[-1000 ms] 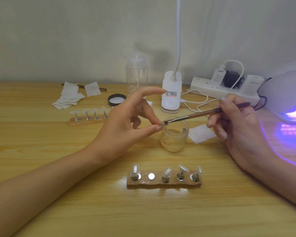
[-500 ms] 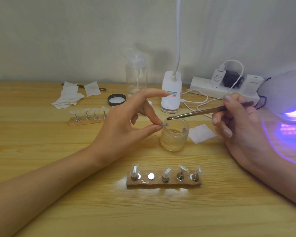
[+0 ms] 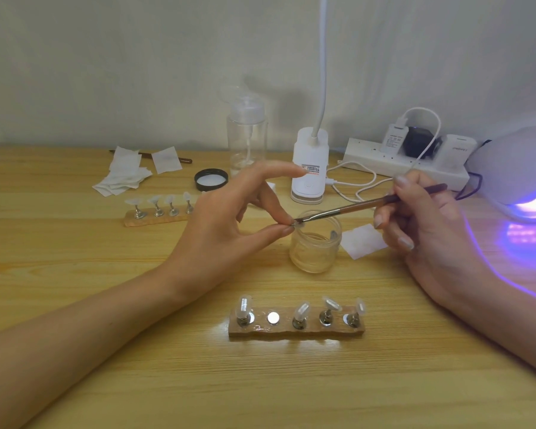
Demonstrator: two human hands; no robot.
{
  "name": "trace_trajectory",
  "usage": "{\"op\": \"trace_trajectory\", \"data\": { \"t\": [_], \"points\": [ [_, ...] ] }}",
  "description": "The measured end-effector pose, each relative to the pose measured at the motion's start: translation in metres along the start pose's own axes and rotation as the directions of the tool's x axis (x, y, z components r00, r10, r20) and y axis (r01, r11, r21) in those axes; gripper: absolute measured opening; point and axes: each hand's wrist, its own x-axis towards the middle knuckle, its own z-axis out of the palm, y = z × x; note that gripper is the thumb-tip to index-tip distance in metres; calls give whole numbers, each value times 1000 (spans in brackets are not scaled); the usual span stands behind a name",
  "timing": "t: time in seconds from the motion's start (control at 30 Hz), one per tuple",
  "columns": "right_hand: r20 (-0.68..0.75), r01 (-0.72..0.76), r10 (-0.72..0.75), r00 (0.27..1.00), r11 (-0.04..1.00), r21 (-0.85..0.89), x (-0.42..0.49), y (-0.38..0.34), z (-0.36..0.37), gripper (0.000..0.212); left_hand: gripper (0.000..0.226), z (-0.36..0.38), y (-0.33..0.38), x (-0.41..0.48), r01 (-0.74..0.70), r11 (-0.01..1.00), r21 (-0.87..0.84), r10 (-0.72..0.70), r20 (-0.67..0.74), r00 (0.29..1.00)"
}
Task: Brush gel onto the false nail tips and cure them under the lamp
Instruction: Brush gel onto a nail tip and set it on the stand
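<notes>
At the centre of the frame, the left hand (image 3: 226, 230) pinched a small false nail tip (image 3: 299, 224) between its thumb and a finger, with the index finger held straight above. The tip hung over the left rim of the glass jar (image 3: 316, 249), which stood on the desk (image 3: 75, 305). At centre right, the right hand (image 3: 424, 230) grasped the brush (image 3: 369, 205) in curled fingers (image 3: 396, 239), and the bristles touched the pinched tip. At lower centre, a wooden stand (image 3: 296, 332) carried four tips on metal pegs, while its second spot from the left showed only a bare metal disc. A second stand (image 3: 149, 219) lay left of centre, partly behind the left hand. At the right edge, the curing lamp (image 3: 514, 162) glowed violet onto the desk.
</notes>
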Motion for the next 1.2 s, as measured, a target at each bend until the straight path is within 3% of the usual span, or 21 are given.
{"op": "trace_trajectory", "data": {
  "t": [0.1,0.2,0.27,0.4,0.57,0.8,0.93,1.1,1.2],
  "points": [
    [-54,-15,16,998,1000,21,0,0,-1,35,52,0,0,0,-13,1000,15,13,5,1000],
    [0,14,-14,1000,999,34,0,-1,-1,21,52,0,0,0,-23,1000,21,22,1,1000],
    [30,3,-3,1000,1000,13,-1,-1,1,24,53,0,0,-1,-16,1000,25,16,-5,1000],
    [-40,-47,47,998,999,9,0,-1,1,35,54,-1,-1,-1,-26,999,32,27,-4,1000],
    [17,12,-13,1000,999,46,-1,-2,1,24,54,0,-1,0,-60,997,40,60,-1,998],
    [-40,-15,16,999,1000,21,1,0,-1,32,54,0,0,0,-57,997,50,57,-3,998],
    [31,24,-25,999,999,23,-1,0,1,22,54,-1,0,0,-48,998,46,48,-7,999],
    [-47,1,0,999,1000,10,0,0,-2,29,54,0,0,-1,-47,998,34,47,-4,999],
    [10,46,-47,999,997,54,0,0,-2,28,54,0,-1,-1,-44,999,11,44,5,999]
  ]
}}
